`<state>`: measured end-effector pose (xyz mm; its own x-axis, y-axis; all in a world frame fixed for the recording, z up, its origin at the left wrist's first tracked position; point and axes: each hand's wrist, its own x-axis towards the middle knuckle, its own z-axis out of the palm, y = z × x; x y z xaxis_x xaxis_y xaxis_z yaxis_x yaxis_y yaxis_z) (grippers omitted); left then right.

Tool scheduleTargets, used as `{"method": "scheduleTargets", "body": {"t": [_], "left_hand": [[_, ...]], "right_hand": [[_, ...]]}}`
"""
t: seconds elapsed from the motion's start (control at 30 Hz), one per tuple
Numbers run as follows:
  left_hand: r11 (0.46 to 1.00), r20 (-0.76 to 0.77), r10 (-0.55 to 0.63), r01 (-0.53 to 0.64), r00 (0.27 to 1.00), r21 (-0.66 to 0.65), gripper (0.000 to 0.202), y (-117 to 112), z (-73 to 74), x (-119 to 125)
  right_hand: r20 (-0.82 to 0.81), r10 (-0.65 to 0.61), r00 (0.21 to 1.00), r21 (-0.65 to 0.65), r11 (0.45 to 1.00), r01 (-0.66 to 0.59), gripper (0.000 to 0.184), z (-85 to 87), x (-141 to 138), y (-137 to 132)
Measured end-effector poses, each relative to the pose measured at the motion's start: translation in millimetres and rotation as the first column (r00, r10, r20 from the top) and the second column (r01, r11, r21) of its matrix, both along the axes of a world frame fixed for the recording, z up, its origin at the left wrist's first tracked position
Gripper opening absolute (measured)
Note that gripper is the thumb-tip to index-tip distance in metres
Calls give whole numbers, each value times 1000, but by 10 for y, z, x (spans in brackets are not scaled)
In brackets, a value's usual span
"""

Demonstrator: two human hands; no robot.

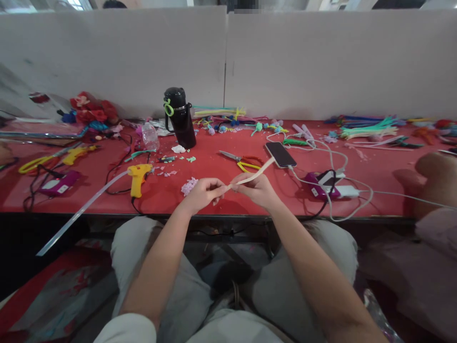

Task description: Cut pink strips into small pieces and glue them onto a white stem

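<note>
Both my hands meet over the near edge of the red table [214, 162]. My left hand [205, 191] is closed in a pinch on the near end of a cream pipe cleaner [257, 172]. My right hand [256, 189] is closed on the same pipe cleaner just beside it. The pipe cleaner's free end slants up and right toward a phone [280, 154]. A small lilac flower piece [189, 186] lies on the table just left of my left hand.
A yellow glue gun [138, 177] with a long glue stick lies to the left. Scissors [243, 161], a black bottle [180, 117], a power bank with cables [326, 185] and bundles of coloured pipe cleaners [367, 128] surround it. Another person's arm [433, 178] rests at right.
</note>
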<state>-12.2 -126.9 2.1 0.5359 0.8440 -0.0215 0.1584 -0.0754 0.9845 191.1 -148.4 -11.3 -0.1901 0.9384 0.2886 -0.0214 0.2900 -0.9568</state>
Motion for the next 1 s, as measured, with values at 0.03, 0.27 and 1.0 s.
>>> {"method": "scheduleTargets", "body": {"t": [0.03,0.27,1.0], "left_hand": [[1000,3,-5,5,1000,-7,30,-3,0,6],[991,-52,61,-54,997,123,30,-10,7,34],[965,-108,137,-108,985,239,28,20,7,31]], "right_hand": [[2,10,1000,-8,1000,-10,32,2,4,1],[45,22,999,-22,1000,-21,34,19,-5,7],[6,-63,998,-86,994,63,41,-89,-39,101]]}}
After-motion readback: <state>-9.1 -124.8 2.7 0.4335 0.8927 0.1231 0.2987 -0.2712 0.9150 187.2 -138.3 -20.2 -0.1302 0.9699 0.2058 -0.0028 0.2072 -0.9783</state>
